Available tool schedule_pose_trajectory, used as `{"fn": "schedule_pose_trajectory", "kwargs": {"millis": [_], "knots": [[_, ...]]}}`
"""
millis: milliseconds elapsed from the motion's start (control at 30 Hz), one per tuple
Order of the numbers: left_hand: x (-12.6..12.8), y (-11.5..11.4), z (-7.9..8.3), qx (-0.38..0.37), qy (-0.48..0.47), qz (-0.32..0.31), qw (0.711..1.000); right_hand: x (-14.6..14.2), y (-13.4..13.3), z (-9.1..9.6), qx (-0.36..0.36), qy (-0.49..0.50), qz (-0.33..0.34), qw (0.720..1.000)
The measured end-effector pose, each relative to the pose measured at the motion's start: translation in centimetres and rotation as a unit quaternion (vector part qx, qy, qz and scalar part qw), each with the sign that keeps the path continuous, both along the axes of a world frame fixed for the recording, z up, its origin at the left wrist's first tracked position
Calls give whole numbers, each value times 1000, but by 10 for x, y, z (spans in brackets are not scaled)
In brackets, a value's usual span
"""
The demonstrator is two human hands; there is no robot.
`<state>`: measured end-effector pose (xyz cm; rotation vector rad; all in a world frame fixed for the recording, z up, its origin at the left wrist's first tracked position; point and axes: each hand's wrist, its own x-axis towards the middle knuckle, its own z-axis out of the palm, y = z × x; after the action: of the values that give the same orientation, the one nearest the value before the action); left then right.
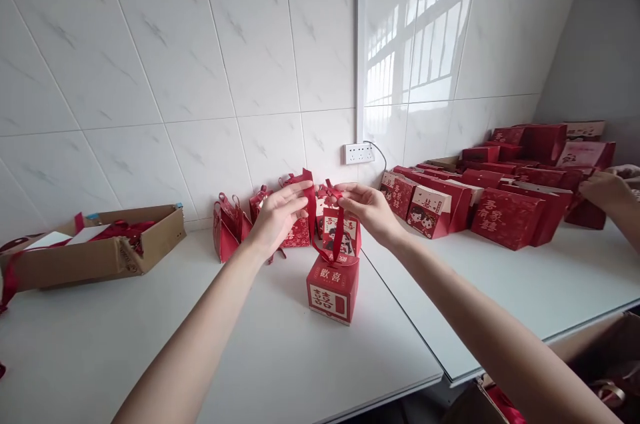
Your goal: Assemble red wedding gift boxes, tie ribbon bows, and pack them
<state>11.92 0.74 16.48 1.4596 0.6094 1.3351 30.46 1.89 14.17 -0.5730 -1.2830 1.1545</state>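
A small red gift box with pale lettering sits on the white table. From its top rises a red ribbon, its two ends drawn up into my hands. My left hand is closed on one ribbon end, pinched between thumb and fingers. On the other side my right hand pinches the second end near its tip. Neither hand touches the box itself. Right behind the ribbon stand several finished red gift boxes with ribbon bows, partly covered by my hands.
An open cardboard box at left holds red ribbons and white pieces. Many red boxes stand in rows at right, where another person's hand touches one. A socket strip is on the wall; a carton sits below the table edge.
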Motion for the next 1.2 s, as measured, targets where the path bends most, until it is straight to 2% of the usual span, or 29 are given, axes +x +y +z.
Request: {"fn": "schedule_pose_trajectory", "kwargs": {"millis": [100,200,267,333,400,467,533,700,767,833,967,1067,1133,1200], "knots": [[13,1,4,27,-12,2,1000,-5,3,-3,17,18,-47,999],[15,-2,9,43,-40,1,998,-5,2,-3,31,11,-58,998],[7,-4,11,37,-57,16,998,1,-3,-3,39,-7,-44,998],[-8,-4,12,28,-46,48,997,12,-7,-2,36,-43,2,998],[-23,-2,7,22,1,87,996,23,-8,-3,48,-143,38,988],[-32,1,-6,11,71,113,991,30,-4,-8,73,-268,39,960],[-31,2,-26,-5,153,121,981,29,3,-18,101,-364,21,926],[-4,-9,-84,34,330,135,933,11,19,-49,161,-468,20,869],[3,-13,-99,58,371,140,916,9,20,-56,186,-498,37,846],[5,-13,-106,73,402,131,903,10,19,-57,203,-524,54,826],[-3,-3,-103,89,446,68,888,11,15,-54,214,-567,81,791],[-6,5,-97,105,469,17,877,5,11,-54,208,-591,75,776],[-5,5,-93,117,482,1,868,0,6,-55,194,-604,55,771],[0,1,-91,129,491,11,861,-2,1,-58,179,-610,37,771]]}}
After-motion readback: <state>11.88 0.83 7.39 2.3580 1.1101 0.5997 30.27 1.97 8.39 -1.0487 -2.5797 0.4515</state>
